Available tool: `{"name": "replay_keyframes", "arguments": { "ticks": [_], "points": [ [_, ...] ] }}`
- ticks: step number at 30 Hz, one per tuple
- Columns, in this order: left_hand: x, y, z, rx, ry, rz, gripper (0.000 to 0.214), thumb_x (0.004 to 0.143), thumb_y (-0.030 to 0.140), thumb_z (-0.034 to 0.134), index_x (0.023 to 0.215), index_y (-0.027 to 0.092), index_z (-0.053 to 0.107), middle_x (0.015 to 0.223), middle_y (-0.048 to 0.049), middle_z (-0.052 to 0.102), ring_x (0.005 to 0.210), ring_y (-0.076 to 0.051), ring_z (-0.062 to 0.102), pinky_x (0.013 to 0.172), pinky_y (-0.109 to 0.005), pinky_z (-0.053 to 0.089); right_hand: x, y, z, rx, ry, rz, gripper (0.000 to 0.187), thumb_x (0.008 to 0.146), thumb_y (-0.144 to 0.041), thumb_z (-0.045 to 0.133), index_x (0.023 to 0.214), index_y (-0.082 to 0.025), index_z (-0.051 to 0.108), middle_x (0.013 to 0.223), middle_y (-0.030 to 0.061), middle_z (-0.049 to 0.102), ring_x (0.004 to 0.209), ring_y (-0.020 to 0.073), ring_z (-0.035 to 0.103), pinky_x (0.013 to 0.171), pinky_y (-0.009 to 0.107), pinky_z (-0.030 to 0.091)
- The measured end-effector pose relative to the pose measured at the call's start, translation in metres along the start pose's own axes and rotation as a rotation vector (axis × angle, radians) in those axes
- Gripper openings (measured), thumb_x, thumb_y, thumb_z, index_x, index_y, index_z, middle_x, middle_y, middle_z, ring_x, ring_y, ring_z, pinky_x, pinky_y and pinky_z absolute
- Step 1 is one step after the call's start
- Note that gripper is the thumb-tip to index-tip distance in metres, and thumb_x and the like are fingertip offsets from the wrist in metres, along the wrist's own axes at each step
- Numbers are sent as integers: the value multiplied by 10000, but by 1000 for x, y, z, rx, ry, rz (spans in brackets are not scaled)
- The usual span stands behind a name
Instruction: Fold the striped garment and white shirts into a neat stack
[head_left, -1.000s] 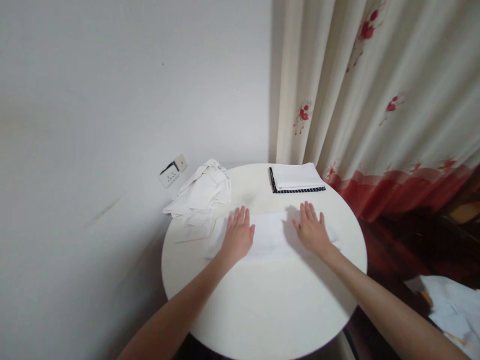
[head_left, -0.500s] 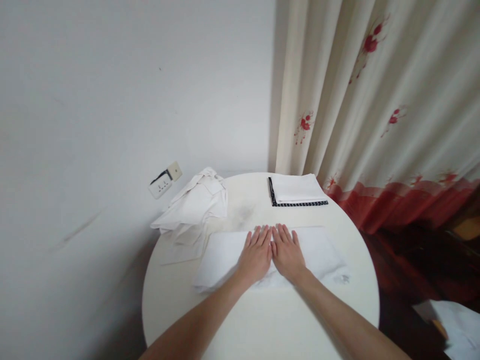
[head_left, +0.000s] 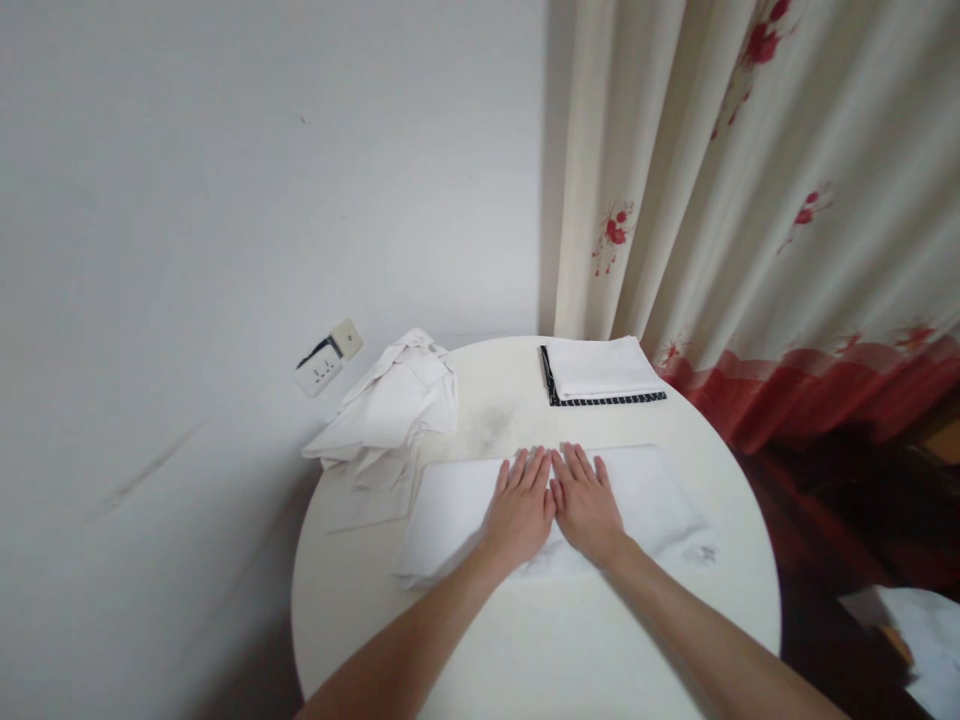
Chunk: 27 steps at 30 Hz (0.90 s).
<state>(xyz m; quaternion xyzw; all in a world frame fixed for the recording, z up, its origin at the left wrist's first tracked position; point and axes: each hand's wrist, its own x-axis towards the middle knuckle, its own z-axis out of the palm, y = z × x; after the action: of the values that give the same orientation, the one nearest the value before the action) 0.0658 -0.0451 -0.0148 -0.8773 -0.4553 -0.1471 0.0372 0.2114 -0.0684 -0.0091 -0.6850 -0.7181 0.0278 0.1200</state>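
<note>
A folded white cloth [head_left: 450,505] lies lengthwise across the round white table [head_left: 540,650]; it looks like a garment, though its kind does not show. Near its middle, my left hand [head_left: 521,505] rests flat on it with the fingers stretched out. Beside it, my right hand [head_left: 586,505] lies flat on the same cloth, fingers extended and the two thumbs close together. Neither hand grips anything. The cloth's right end is a little rumpled, and my hands and forearms hide part of its middle.
A loose white garment [head_left: 397,395] is heaped at the table's back left, by the wall socket [head_left: 319,368]. At the back right lies a folded white cloth [head_left: 604,368] over a black patterned one [head_left: 611,400]. A flowered curtain [head_left: 750,200] hangs behind. White fabric [head_left: 926,635] shows lower right.
The view has shifted slightly, so the table and cloths sit a little differently in the picture. Both hands stay flat on the folded cloth.
</note>
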Motion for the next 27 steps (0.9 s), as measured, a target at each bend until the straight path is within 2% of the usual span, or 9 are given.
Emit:
{"name": "replay_keyframes", "arguments": {
  "ticks": [7,12,15,20,24,27],
  "points": [
    [1,2,-4,-24,-18,3,564,1030,289,312,1580,161,309,1655,-71,288,1538,-262,215,1238,-513,235,-2,0,-2,0,-2,13,551,1053,-317,230,1574,-184,351,1653,107,279,1541,255,185,1226,508,114],
    [2,2,-8,-61,-58,110,587,1019,277,326,1588,142,272,1651,-71,299,1547,-223,187,1246,-464,234,-3,0,-3,-2,-4,19,547,1048,-292,231,1565,-178,368,1651,112,281,1540,263,187,1222,516,126],
    [1,2,-8,-66,-69,120,613,1009,324,369,1585,138,275,1652,-86,293,1547,-235,189,1243,-473,235,-5,10,-5,-12,21,36,551,1050,-355,258,1564,-191,371,1651,110,283,1538,268,194,1221,521,125],
    [-1,1,-8,-67,-75,113,618,1005,360,389,1573,136,297,1667,-79,251,1544,-249,198,1246,-470,225,-13,55,-10,-63,55,74,588,1041,-450,297,1571,-201,348,1650,104,288,1534,279,200,1216,546,128],
    [0,2,-10,-66,-95,101,619,996,350,407,1570,142,305,1665,-78,258,1541,-252,207,1243,-471,237,-25,111,-13,-95,98,237,608,1041,-484,271,1572,-197,338,1641,142,300,1514,334,243,1172,611,204],
    [1,2,-12,-68,-101,102,607,996,340,408,1562,136,326,1666,-73,253,1539,-256,214,1244,-473,235,-33,149,-19,-101,134,354,585,1029,-450,303,1503,-133,436,1598,195,364,1485,363,298,1151,611,246]
  ]
}}
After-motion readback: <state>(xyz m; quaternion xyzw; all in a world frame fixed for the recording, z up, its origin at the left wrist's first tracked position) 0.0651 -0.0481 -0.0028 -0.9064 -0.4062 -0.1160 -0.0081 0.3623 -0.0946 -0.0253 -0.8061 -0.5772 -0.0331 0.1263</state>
